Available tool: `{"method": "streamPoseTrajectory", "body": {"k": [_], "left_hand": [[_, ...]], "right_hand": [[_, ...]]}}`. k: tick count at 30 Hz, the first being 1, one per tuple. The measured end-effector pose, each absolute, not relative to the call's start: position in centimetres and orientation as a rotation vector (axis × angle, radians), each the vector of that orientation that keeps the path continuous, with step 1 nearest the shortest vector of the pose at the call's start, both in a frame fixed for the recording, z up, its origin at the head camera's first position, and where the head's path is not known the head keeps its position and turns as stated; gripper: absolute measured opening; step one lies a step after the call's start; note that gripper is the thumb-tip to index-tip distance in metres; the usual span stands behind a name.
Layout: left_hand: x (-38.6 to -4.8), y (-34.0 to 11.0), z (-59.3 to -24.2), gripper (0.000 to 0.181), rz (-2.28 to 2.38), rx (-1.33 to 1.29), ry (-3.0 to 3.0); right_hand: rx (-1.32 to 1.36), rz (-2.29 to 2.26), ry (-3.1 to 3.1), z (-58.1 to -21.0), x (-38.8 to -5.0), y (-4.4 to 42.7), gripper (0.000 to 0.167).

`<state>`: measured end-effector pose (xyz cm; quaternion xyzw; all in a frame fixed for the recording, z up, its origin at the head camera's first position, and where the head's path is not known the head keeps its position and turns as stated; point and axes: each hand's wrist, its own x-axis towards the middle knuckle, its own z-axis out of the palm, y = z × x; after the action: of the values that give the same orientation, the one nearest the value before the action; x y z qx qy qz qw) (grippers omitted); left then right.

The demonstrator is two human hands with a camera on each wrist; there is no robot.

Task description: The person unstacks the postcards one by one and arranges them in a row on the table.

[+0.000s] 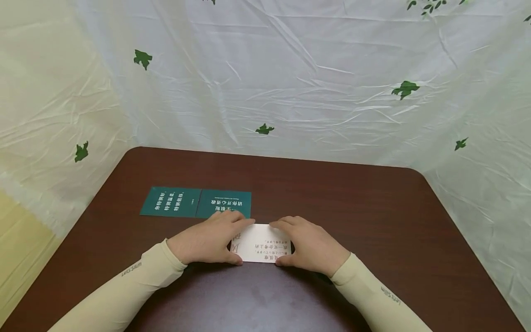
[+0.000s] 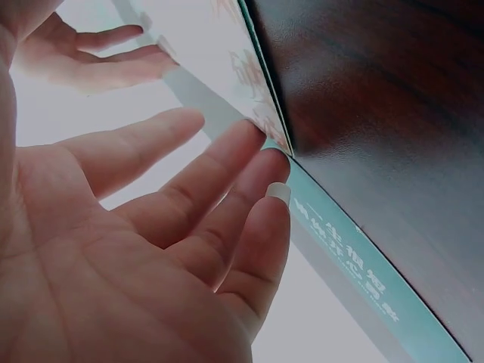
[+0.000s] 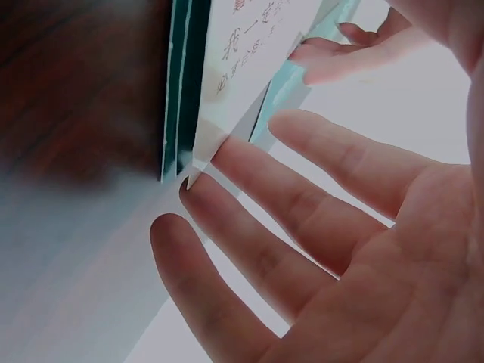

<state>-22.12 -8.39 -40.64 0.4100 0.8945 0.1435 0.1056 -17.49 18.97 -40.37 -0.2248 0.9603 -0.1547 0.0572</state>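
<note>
In the head view, the light is soft and quite even over the white curtain [image 1: 290, 83], with a pale sheen on the near part of the table [image 1: 236, 304] and darker shadow beside the sleeves [image 1: 112, 295]. Both wrist views look hazy, with background burned to white; the white card [image 2: 227, 60] has washed-out print there (fainter in the left one).

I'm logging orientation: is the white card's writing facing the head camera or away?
Facing it: the head view shows printed lines on the white card, between left hand and right hand.
</note>
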Motion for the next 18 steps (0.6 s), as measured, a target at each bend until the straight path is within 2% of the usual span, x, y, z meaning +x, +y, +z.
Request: {"method": "streamPoseTrajectory", "body": {"k": [18], "left_hand": [[-23.1, -7.6, -39.8, 0.089, 0.445, 1.229, 2.670]], "right_hand": [[-0.695, -0.544, 2.923, -39.8, -18.7, 20.3, 0.076]]}}
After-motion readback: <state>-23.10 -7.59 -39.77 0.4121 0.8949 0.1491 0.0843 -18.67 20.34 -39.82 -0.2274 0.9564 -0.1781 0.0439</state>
